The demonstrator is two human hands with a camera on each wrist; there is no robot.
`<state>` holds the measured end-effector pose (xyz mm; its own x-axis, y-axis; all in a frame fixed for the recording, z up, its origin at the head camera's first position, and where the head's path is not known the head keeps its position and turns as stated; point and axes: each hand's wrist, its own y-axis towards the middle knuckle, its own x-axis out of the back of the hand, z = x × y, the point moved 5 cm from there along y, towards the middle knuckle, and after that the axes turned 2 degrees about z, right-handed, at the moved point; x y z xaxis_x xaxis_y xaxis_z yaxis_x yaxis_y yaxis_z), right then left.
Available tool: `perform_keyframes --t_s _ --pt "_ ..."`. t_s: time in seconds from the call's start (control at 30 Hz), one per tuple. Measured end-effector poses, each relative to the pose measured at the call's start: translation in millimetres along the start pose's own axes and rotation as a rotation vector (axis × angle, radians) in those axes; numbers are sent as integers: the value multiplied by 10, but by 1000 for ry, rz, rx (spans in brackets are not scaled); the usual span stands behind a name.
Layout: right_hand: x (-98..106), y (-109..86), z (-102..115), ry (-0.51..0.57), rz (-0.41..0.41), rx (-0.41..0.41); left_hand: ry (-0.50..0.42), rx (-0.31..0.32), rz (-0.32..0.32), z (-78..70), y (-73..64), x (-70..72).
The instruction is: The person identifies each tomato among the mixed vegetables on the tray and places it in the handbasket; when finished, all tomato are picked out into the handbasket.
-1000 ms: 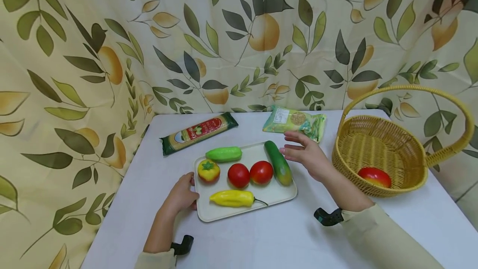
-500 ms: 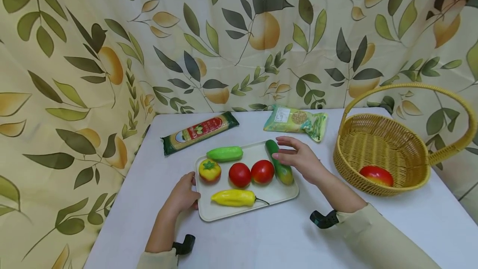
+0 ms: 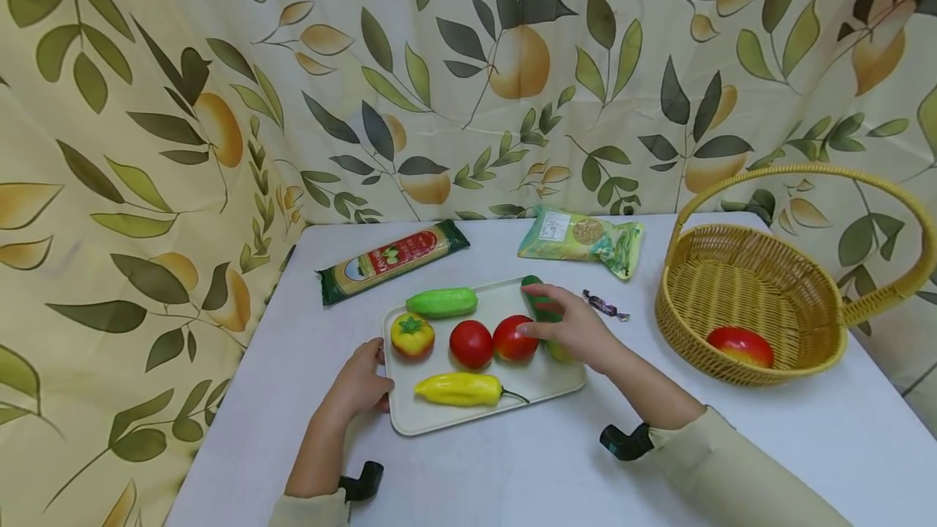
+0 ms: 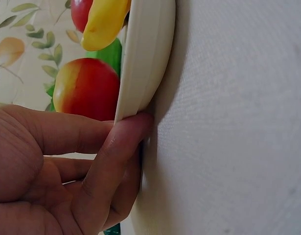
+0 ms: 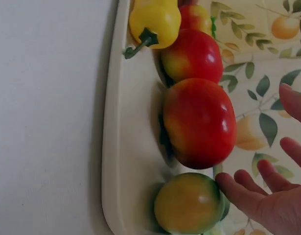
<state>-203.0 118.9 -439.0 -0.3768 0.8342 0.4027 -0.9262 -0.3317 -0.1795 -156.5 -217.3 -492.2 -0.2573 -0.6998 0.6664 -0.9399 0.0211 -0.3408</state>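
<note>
My left hand [image 3: 360, 381] holds the left edge of a cream tray [image 3: 404, 415]. In the left wrist view its thumb and a finger [image 4: 122, 137] pinch the rim. My right hand [image 3: 574, 328] hovers over the tray's right side with spread fingers, partly covering a dark green cucumber [image 3: 531, 281]. One fingertip appears close to the cucumber's yellowish end [image 5: 187, 203] in the right wrist view; contact is unclear. Beside it sit a red tomato [image 3: 509, 338] and a second tomato [image 3: 471, 344]. The tray also bears a yellow pepper [image 3: 457, 389], a light green vegetable [image 3: 442, 302] and a yellow-red fruit [image 3: 412, 336].
A wicker basket [image 3: 669, 332] with a tall handle stands at right, with a red-yellow fruit [image 3: 741, 346] inside. Behind the tray lie a long green-red packet [image 3: 393, 261] and a green bag [image 3: 578, 238]. A small purple-wrapped candy [image 3: 606, 305] lies right of the tray.
My right hand has moved left and slightly down, from beside the cucumber to above it and near the right tomato. The wrapped candy has come into sight. My left hand stays on the tray.
</note>
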Motion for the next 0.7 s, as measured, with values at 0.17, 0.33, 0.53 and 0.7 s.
perform_keyframes --t_s 0.17,0.33,0.53,0.7 --pt "-130 -13 57 -156 -4 82 5 0 3 -4 -7 -2" --pt "-251 -32 115 -261 15 133 6 -12 -2 2 1 3" --pt "-379 -64 187 -450 36 177 13 -16 -8 -3 17 5" --pt "-480 -78 200 -598 63 202 18 -1 -1 -7 -2 -2"
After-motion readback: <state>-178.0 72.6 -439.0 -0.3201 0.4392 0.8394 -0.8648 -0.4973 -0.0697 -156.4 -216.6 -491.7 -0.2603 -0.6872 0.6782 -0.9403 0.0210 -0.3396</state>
